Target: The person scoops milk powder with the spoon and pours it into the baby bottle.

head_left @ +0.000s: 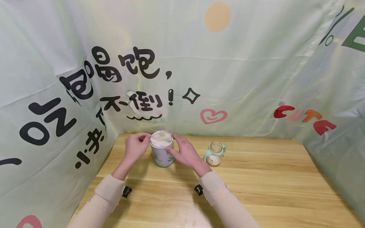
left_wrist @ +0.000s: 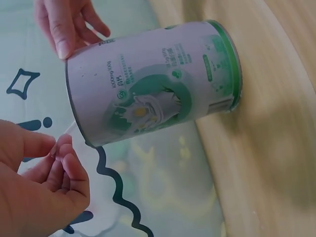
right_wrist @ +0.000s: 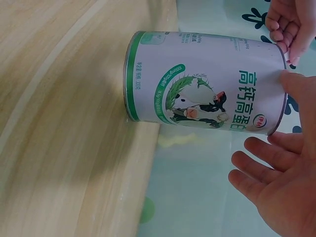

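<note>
A milk powder can (head_left: 163, 156), white with green print and a cow picture, stands upright on the wooden table (head_left: 256, 177). Pale contents or a liner and a whitish, see-through film (head_left: 155, 141) show at its top. My left hand (head_left: 136, 147) pinches a thin whitish edge between thumb and fingers, just beside the can's left rim; in the left wrist view a pale strip runs from there to the rim. My right hand (head_left: 186, 152) holds the can's rim from the right, thumb on the near side and index finger beyond, other fingers spread loosely.
To the right of the can stands a small clear jar (head_left: 214, 155) with mint-green handles and collar, its mouth uncovered. A printed pale cloth (head_left: 242, 79) hangs behind the table and along both sides.
</note>
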{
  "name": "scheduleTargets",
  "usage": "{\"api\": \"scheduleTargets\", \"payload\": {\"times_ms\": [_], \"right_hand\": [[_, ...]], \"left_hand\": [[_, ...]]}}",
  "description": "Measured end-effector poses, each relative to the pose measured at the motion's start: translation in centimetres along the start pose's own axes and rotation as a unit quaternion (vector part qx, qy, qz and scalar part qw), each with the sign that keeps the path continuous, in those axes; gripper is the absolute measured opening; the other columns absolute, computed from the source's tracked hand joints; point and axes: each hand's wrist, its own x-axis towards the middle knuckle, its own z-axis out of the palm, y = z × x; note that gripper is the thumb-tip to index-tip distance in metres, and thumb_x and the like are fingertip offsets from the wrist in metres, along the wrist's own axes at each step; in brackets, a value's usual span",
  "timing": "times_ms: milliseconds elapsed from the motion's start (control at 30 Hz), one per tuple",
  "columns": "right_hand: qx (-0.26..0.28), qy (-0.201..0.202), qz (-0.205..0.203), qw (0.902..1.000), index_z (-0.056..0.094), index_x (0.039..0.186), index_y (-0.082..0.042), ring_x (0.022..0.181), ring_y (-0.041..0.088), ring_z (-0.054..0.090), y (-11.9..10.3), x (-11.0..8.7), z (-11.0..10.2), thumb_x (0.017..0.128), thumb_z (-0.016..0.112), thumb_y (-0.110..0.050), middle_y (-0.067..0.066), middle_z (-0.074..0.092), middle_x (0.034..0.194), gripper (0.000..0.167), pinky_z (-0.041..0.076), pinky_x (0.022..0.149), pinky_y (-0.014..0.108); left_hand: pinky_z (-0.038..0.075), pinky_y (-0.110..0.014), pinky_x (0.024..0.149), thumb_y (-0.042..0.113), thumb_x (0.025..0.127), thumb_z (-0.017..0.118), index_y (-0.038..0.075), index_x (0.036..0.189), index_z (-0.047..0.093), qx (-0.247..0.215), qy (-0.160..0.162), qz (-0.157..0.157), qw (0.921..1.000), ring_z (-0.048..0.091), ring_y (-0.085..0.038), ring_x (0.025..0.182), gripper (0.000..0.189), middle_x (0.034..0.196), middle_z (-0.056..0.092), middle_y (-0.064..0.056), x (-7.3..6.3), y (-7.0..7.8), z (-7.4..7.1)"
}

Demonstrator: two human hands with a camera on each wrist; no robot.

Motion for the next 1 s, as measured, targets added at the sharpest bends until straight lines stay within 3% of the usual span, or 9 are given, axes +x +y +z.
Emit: {"api": "scheduleTargets", "payload": {"times_ms": [200,367,567,767,1000], "right_hand": [[0.0,-0.001,-0.001,1.0,0.041,0.16,-0.005,0.15,0.038,0.045,0.0,0.0,0.0,0.103,0.064,-0.05,0.019,0.048,0.161,0.077,0.037,0.126,0.054],[0.0,0.0,-0.002,1.0,0.041,0.16,-0.005,0.15,0.039,0.045,0.0,-0.1,0.0,0.103,0.064,-0.05,0.019,0.048,0.161,0.076,0.037,0.127,0.054],[0.0,-0.001,-0.001,1.0,0.041,0.16,-0.005,0.15,0.038,0.045,0.0,0.0,0.0,0.103,0.064,-0.05,0.018,0.049,0.161,0.076,0.037,0.127,0.053],[-0.001,0.001,0.0,1.0,0.042,0.159,-0.004,0.15,0.038,0.046,0.0,0.0,0.1,0.103,0.064,-0.05,0.018,0.05,0.161,0.076,0.038,0.126,0.053],[-0.005,-0.001,0.002,1.0,0.042,0.16,-0.005,0.15,0.038,0.046,0.0,0.0,0.0,0.103,0.063,-0.051,0.018,0.049,0.161,0.076,0.037,0.127,0.053]], "left_hand": [[0.05,-0.018,0.06,0.019,0.098,0.072,0.002,0.105,0.083,-0.04,0.012,-0.079,0.996,0.064,-0.008,0.072,0.021,0.089,0.081,-0.013,0.4,-0.3,-0.4],[0.054,-0.016,0.06,0.015,0.099,0.07,-0.001,0.11,0.08,-0.087,0.004,-0.125,0.9883,0.068,-0.005,0.069,0.022,0.093,0.081,-0.017,0.6,-0.5,-0.6],[0.057,-0.015,0.061,0.016,0.1,0.07,-0.004,0.113,0.078,-0.13,0.004,-0.169,0.9769,0.071,-0.013,0.072,0.025,0.091,0.081,-0.014,0.8,-0.6,-0.9],[0.057,-0.017,0.061,0.014,0.101,0.07,-0.008,0.118,0.075,-0.193,0.003,-0.206,0.9593,0.068,-0.008,0.068,0.029,0.08,0.079,-0.002,0.9,-0.6,-1.1],[0.055,-0.015,0.058,0.014,0.102,0.07,-0.012,0.127,0.068,-0.269,-0.001,-0.249,0.9305,0.066,-0.004,0.064,0.037,0.074,0.076,0.006,1.1,-0.7,-1.6]]}}
